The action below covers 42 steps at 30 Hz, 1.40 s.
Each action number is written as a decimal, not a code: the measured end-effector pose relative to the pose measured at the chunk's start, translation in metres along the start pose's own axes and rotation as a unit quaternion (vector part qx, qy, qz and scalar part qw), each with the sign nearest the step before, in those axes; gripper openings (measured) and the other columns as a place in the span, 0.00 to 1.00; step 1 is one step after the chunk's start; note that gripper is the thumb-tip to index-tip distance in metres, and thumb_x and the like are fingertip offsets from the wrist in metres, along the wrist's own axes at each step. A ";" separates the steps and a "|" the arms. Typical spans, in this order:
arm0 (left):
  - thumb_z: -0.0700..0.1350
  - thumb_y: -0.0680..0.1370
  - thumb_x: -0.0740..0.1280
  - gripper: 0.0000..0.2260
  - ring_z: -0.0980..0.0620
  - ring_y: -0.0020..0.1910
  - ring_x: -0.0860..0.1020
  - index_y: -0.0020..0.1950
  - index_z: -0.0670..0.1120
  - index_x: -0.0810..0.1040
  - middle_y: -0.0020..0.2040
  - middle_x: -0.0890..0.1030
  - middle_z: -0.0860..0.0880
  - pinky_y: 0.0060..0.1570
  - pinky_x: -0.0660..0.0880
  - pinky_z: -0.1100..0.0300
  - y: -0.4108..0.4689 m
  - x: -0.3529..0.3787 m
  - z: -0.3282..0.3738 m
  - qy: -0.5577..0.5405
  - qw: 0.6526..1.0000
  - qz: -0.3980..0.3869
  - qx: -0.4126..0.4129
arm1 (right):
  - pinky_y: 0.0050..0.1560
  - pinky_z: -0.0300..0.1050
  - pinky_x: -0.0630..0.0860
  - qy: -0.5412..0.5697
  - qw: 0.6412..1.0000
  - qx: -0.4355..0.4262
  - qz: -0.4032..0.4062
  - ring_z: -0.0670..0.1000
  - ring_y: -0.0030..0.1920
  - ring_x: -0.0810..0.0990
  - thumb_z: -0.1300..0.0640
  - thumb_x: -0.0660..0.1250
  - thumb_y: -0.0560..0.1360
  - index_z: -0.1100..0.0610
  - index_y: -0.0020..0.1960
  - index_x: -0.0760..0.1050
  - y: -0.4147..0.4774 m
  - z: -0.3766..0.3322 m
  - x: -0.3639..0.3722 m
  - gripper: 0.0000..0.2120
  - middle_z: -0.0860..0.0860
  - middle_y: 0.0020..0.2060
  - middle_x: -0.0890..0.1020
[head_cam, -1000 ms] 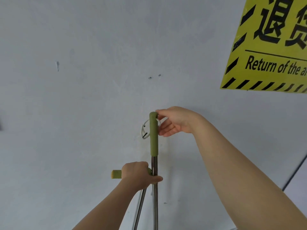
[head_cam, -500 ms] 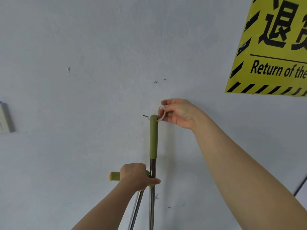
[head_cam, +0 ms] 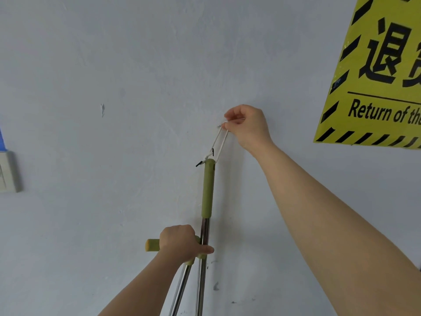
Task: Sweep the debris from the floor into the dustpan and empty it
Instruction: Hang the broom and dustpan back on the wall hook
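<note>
The right hand (head_cam: 248, 126) pinches the white cord loop (head_cam: 220, 142) atop the green-gripped steel broom handle (head_cam: 208, 190); below, the left hand (head_cam: 182, 244) grips both the green dustpan handle (head_cam: 152, 245) and the broom's pole.

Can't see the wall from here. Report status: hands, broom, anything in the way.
Right hand pinching white hanging loop by a wall nail. Left hand gripping both metal poles at green side handle. Broom's green grip upright against wall. No obstruction visible.

grip (head_cam: 208, 190) green | pole (head_cam: 201, 281) silver | sign (head_cam: 376, 71) yellow, black stripes
</note>
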<state>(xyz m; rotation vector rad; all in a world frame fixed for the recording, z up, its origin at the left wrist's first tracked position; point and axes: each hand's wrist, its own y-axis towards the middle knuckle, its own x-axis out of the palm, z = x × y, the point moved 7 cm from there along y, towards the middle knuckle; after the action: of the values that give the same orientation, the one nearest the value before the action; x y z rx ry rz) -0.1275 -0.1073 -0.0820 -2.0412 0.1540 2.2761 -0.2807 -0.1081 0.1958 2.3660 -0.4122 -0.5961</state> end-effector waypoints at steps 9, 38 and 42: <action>0.75 0.64 0.63 0.27 0.56 0.29 0.70 0.33 0.51 0.69 0.29 0.70 0.55 0.32 0.65 0.63 0.008 -0.006 -0.006 -0.008 1.000 -0.004 -0.010 | 0.45 0.32 0.77 -0.154 0.979 -0.131 0.024 0.42 0.40 0.81 0.68 0.66 0.73 0.59 0.47 0.83 0.006 -0.021 0.012 0.09 0.50 0.41 0.84; 0.67 0.73 0.64 0.20 0.54 0.36 0.72 0.38 0.51 0.69 0.34 0.71 0.54 0.37 0.67 0.61 0.018 0.032 0.004 0.001 0.997 -0.062 0.036 | 0.44 0.33 0.75 -0.167 0.978 -0.118 0.041 0.43 0.39 0.78 0.63 0.68 0.71 0.56 0.46 0.81 -0.009 0.008 0.014 0.06 0.44 0.39 0.80; 0.60 0.74 0.65 0.15 0.53 0.35 0.71 0.37 0.51 0.69 0.35 0.70 0.54 0.36 0.66 0.60 0.014 0.023 0.004 0.026 0.998 -0.037 0.051 | 0.45 0.37 0.77 -0.162 0.980 -0.108 0.050 0.46 0.40 0.80 0.61 0.68 0.73 0.56 0.47 0.80 -0.019 0.017 0.013 0.05 0.44 0.39 0.80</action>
<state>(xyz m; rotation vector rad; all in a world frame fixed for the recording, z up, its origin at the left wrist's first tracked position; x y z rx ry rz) -0.1359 -0.1203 -0.1042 -2.0214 0.1904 2.1278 -0.2758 -0.1083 0.1678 2.0318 -0.5753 -0.9341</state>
